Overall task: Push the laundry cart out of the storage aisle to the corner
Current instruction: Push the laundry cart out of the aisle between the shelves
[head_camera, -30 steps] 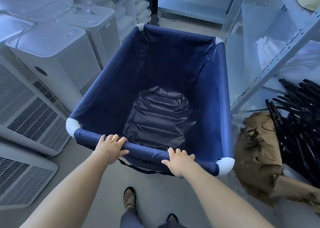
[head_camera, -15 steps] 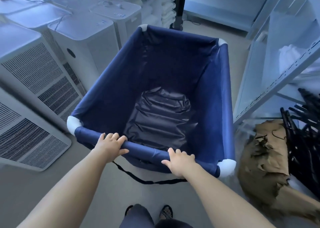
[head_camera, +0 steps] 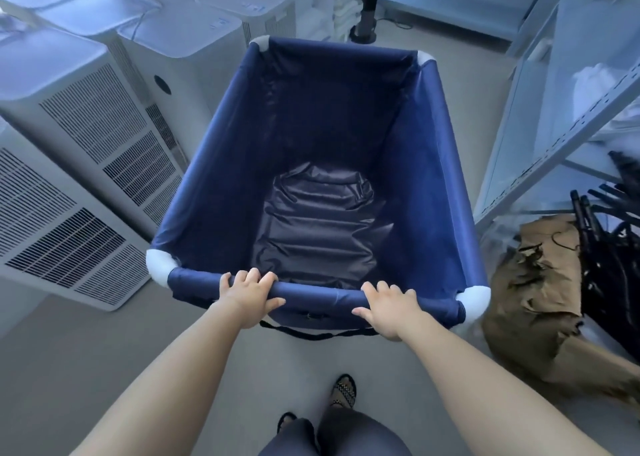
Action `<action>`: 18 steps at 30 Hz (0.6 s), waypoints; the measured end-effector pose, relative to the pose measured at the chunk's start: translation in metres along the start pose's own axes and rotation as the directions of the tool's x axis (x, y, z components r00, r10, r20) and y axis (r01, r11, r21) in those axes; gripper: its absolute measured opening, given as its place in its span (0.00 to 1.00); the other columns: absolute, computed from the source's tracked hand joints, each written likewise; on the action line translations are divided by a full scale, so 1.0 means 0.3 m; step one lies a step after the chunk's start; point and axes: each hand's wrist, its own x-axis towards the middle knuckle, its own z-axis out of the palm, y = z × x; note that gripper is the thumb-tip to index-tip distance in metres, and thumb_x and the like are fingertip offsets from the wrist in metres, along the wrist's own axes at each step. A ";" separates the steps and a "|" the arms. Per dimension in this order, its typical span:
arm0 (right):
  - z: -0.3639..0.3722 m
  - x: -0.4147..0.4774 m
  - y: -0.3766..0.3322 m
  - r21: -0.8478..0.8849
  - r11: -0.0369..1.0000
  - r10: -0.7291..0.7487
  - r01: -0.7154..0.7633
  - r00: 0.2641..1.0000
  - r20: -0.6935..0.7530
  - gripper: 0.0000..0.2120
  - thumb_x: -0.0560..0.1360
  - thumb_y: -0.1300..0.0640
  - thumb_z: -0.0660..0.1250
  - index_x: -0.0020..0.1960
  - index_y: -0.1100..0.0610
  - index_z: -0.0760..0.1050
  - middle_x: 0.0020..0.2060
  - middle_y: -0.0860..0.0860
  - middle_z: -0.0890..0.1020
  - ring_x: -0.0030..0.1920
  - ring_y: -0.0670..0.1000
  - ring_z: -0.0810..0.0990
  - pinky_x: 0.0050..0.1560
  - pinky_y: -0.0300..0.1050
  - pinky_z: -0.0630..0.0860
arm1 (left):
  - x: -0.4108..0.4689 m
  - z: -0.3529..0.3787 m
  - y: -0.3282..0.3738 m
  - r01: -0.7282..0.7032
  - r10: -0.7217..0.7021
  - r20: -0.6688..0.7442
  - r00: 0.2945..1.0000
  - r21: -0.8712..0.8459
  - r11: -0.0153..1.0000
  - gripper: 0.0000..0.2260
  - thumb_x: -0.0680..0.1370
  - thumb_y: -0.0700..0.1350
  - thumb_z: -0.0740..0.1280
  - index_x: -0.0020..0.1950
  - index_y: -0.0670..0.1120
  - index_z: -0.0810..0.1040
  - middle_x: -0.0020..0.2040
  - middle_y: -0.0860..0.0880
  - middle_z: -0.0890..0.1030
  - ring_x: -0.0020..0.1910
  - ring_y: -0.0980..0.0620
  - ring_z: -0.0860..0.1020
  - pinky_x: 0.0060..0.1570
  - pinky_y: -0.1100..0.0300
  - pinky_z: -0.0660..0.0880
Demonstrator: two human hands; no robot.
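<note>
Well, navy fabric cart (head_camera: 433, 178) w/ white corners, seemingly empty.

Laundry cart (head_camera: 214, 164) underside hidden beneath own fabric walls. Black hangers (head_camera: 611, 247) cut off by right edge; white vented units (head_camera: 52, 213) by left edge. Label (head_camera: 220, 23) on unit top too small to read.

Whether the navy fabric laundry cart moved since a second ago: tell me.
Yes. The navy fabric laundry cart swung left: its far-left corner drew away from the black pole.
</note>
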 end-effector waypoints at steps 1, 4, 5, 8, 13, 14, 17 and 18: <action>0.008 -0.008 0.001 -0.003 1.000 0.000 0.000 1.000 -0.007 0.26 0.79 0.37 0.48 0.69 0.53 0.58 0.63 0.55 0.69 0.60 0.58 0.69 0.59 0.57 0.64 | -0.011 0.009 0.004 0.001 -0.001 0.001 1.000 -0.004 1.000 0.22 0.78 0.63 0.51 0.69 0.55 0.60 0.62 0.49 0.67 0.66 0.46 0.63 0.71 0.42 0.50; 0.028 -0.034 0.009 -0.007 1.000 -0.004 0.004 1.000 -0.024 0.25 0.79 0.38 0.49 0.68 0.53 0.59 0.62 0.55 0.69 0.60 0.58 0.69 0.60 0.57 0.64 | -0.052 0.035 0.022 0.008 -0.008 -0.003 1.000 -0.025 1.000 0.22 0.78 0.63 0.51 0.69 0.55 0.60 0.63 0.49 0.67 0.66 0.46 0.63 0.71 0.42 0.50; 0.036 -0.043 0.011 -0.005 1.000 -0.005 0.005 0.999 -0.037 0.25 0.79 0.38 0.49 0.68 0.53 0.59 0.62 0.55 0.69 0.60 0.58 0.69 0.60 0.57 0.63 | -0.066 0.045 0.030 0.012 -0.013 -0.015 1.000 -0.027 1.000 0.22 0.78 0.63 0.51 0.69 0.55 0.60 0.63 0.49 0.67 0.66 0.46 0.64 0.70 0.42 0.51; 0.069 -0.070 0.017 -0.001 1.000 -0.010 0.010 0.998 -0.068 0.24 0.79 0.38 0.49 0.68 0.53 0.59 0.61 0.55 0.69 0.60 0.57 0.68 0.63 0.58 0.61 | -0.107 0.076 0.053 0.035 -0.037 -0.047 0.998 -0.026 0.999 0.22 0.78 0.63 0.51 0.69 0.55 0.60 0.63 0.49 0.68 0.66 0.47 0.64 0.70 0.42 0.51; 0.102 -0.100 0.043 -0.023 0.998 -0.059 0.058 0.997 -0.044 0.24 0.79 0.38 0.49 0.67 0.53 0.59 0.62 0.54 0.68 0.60 0.57 0.68 0.61 0.59 0.62 | -0.169 0.117 0.086 0.092 -0.092 -0.003 0.996 -0.041 0.995 0.23 0.78 0.63 0.51 0.70 0.55 0.59 0.63 0.50 0.67 0.65 0.47 0.64 0.71 0.42 0.51; 0.106 -0.103 0.051 -0.026 0.997 -0.076 0.075 0.996 -0.038 0.24 0.79 0.38 0.49 0.67 0.53 0.59 0.62 0.54 0.68 0.60 0.58 0.68 0.61 0.59 0.62 | -0.180 0.124 0.096 0.107 -0.107 -0.002 0.994 -0.039 0.993 0.22 0.78 0.63 0.51 0.70 0.56 0.59 0.63 0.50 0.67 0.65 0.47 0.64 0.71 0.43 0.51; 0.111 -0.120 0.077 -0.045 0.990 -0.137 0.136 0.990 -0.031 0.24 0.79 0.39 0.49 0.68 0.53 0.59 0.63 0.54 0.68 0.60 0.58 0.68 0.61 0.59 0.63 | -0.218 0.136 0.132 0.150 -0.151 -0.021 0.988 -0.026 0.988 0.22 0.79 0.63 0.51 0.69 0.55 0.60 0.63 0.50 0.68 0.66 0.48 0.64 0.71 0.44 0.52; 0.113 -0.129 0.087 -0.062 0.985 -0.161 0.158 0.986 -0.033 0.24 0.80 0.39 0.49 0.68 0.54 0.59 0.63 0.55 0.69 0.60 0.58 0.69 0.60 0.58 0.63 | -0.235 0.140 0.149 0.165 -0.166 -0.023 0.986 -0.023 0.986 0.22 0.79 0.62 0.51 0.69 0.54 0.60 0.64 0.50 0.68 0.66 0.48 0.64 0.71 0.44 0.52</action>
